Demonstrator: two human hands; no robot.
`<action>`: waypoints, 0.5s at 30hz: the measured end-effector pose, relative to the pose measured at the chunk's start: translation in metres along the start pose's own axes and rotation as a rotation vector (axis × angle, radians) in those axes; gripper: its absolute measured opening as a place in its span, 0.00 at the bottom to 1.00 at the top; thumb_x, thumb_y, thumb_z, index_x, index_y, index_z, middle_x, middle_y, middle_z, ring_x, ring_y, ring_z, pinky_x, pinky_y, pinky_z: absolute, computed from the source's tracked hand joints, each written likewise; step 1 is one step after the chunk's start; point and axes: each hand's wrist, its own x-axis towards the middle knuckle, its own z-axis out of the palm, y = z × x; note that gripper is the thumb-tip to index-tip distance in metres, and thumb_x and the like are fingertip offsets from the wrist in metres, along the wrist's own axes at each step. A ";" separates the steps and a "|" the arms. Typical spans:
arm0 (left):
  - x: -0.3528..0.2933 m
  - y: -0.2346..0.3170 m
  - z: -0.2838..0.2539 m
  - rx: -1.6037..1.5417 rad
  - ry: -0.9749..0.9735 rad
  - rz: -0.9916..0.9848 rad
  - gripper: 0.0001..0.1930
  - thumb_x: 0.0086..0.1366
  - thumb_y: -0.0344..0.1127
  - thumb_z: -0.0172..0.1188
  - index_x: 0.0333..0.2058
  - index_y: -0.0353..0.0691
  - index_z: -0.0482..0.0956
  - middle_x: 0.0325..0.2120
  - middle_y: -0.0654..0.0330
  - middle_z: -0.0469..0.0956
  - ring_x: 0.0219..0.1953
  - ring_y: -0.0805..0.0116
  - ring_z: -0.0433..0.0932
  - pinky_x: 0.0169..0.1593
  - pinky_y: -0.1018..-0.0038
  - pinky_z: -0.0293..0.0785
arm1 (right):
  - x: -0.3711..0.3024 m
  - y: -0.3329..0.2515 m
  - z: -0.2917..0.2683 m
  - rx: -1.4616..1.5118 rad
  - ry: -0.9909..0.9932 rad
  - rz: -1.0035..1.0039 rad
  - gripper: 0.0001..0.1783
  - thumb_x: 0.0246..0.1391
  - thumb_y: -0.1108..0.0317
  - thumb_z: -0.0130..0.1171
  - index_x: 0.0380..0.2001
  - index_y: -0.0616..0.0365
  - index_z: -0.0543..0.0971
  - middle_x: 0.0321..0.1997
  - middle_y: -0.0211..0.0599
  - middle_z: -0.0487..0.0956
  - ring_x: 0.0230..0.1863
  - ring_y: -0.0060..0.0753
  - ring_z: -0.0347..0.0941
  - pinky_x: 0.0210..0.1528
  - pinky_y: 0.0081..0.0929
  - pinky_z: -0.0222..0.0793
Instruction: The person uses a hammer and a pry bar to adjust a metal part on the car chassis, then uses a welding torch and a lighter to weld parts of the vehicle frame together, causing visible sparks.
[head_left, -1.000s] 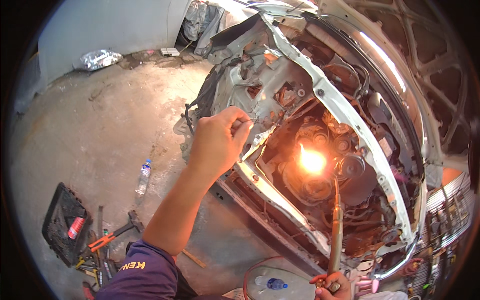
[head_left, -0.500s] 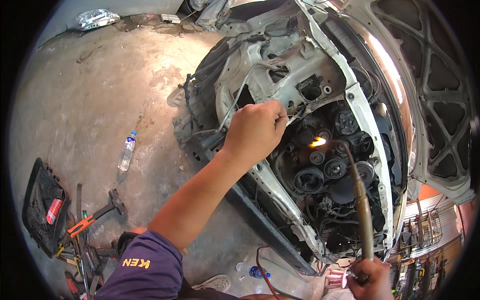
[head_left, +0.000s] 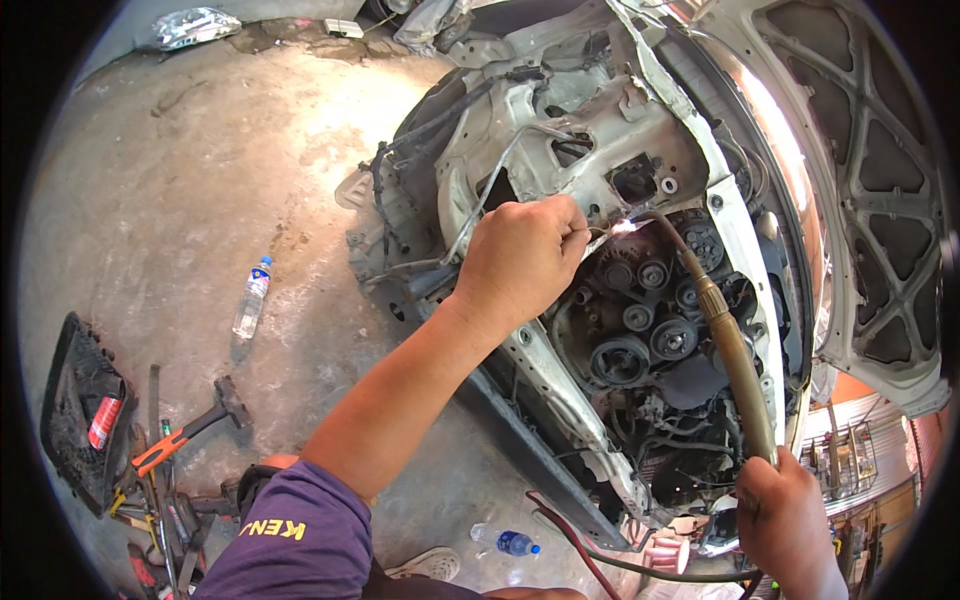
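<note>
Since half a second earlier, the torch tip and its flame have moved from over the engine pulleys [head_left: 638,318] up to the lower edge of the pale, bare-metal car panel [head_left: 560,190]. That long, brass-coloured torch with a bent dark neck [head_left: 738,375] slants across the engine bay, its handle in the right hand [head_left: 785,500], whose fingers are wrapped around it. Beside the neck's end, a small, white-pink flame [head_left: 627,227] glows just off the left hand [head_left: 527,255]. There the thumb and forefinger are pinched together on a thin rod [head_left: 599,232] (too slight to make out clearly) that points toward the glow. A red hose and a dark green one [head_left: 640,570] run below the right hand. On the concrete floor lie a black-headed hammer with an orange handle [head_left: 195,432] and a clear, blue-capped plastic bottle [head_left: 252,300].
</note>
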 end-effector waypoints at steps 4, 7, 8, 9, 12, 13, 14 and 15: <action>0.003 -0.004 -0.001 0.020 -0.016 0.028 0.05 0.65 0.33 0.69 0.34 0.38 0.85 0.28 0.52 0.88 0.31 0.57 0.89 0.36 0.67 0.83 | 0.010 -0.010 -0.001 0.018 0.007 0.086 0.09 0.46 0.82 0.63 0.29 0.58 0.74 0.32 0.54 0.75 0.32 0.66 0.77 0.35 0.54 0.72; 0.003 -0.005 0.004 -0.003 -0.024 0.012 0.05 0.65 0.33 0.68 0.34 0.38 0.85 0.28 0.51 0.88 0.31 0.57 0.89 0.36 0.67 0.83 | 0.007 -0.015 -0.008 0.002 -0.011 0.096 0.09 0.46 0.82 0.62 0.29 0.58 0.75 0.32 0.54 0.75 0.32 0.65 0.77 0.35 0.54 0.72; 0.002 -0.006 0.007 -0.025 -0.020 0.008 0.05 0.65 0.33 0.68 0.34 0.38 0.85 0.28 0.51 0.88 0.31 0.57 0.89 0.36 0.67 0.83 | 0.004 -0.018 -0.011 -0.005 -0.014 0.105 0.09 0.46 0.82 0.62 0.29 0.58 0.75 0.32 0.54 0.75 0.32 0.65 0.77 0.35 0.54 0.72; 0.003 -0.009 0.005 -0.019 -0.012 0.005 0.06 0.65 0.34 0.68 0.34 0.38 0.85 0.29 0.51 0.88 0.32 0.56 0.89 0.37 0.67 0.83 | 0.007 -0.021 -0.015 0.000 -0.055 0.115 0.08 0.49 0.82 0.61 0.31 0.57 0.75 0.33 0.55 0.75 0.34 0.66 0.77 0.36 0.55 0.72; 0.004 -0.013 0.004 0.004 -0.004 0.001 0.06 0.66 0.34 0.68 0.34 0.38 0.85 0.29 0.51 0.88 0.32 0.56 0.89 0.37 0.66 0.84 | 0.011 -0.026 -0.027 0.012 -0.140 0.132 0.08 0.55 0.81 0.57 0.35 0.55 0.74 0.35 0.59 0.76 0.38 0.69 0.78 0.38 0.57 0.72; 0.004 -0.014 0.004 0.002 -0.010 0.002 0.06 0.66 0.34 0.67 0.34 0.38 0.85 0.29 0.51 0.88 0.32 0.56 0.89 0.38 0.66 0.84 | 0.012 -0.026 -0.028 0.016 -0.141 0.125 0.09 0.55 0.81 0.57 0.36 0.55 0.74 0.35 0.59 0.77 0.39 0.69 0.78 0.38 0.57 0.72; 0.005 -0.014 0.003 -0.002 -0.015 0.004 0.06 0.66 0.35 0.67 0.34 0.39 0.85 0.29 0.51 0.88 0.32 0.56 0.89 0.38 0.65 0.84 | 0.012 -0.027 -0.028 0.020 -0.143 0.119 0.09 0.55 0.82 0.56 0.36 0.54 0.75 0.36 0.59 0.77 0.39 0.69 0.78 0.38 0.58 0.72; 0.004 -0.015 0.002 -0.004 -0.019 0.005 0.06 0.66 0.35 0.67 0.34 0.39 0.85 0.29 0.51 0.88 0.33 0.55 0.89 0.39 0.65 0.84 | 0.011 -0.024 -0.026 -0.036 -0.156 0.112 0.08 0.54 0.80 0.61 0.35 0.54 0.77 0.37 0.57 0.78 0.35 0.62 0.78 0.36 0.52 0.73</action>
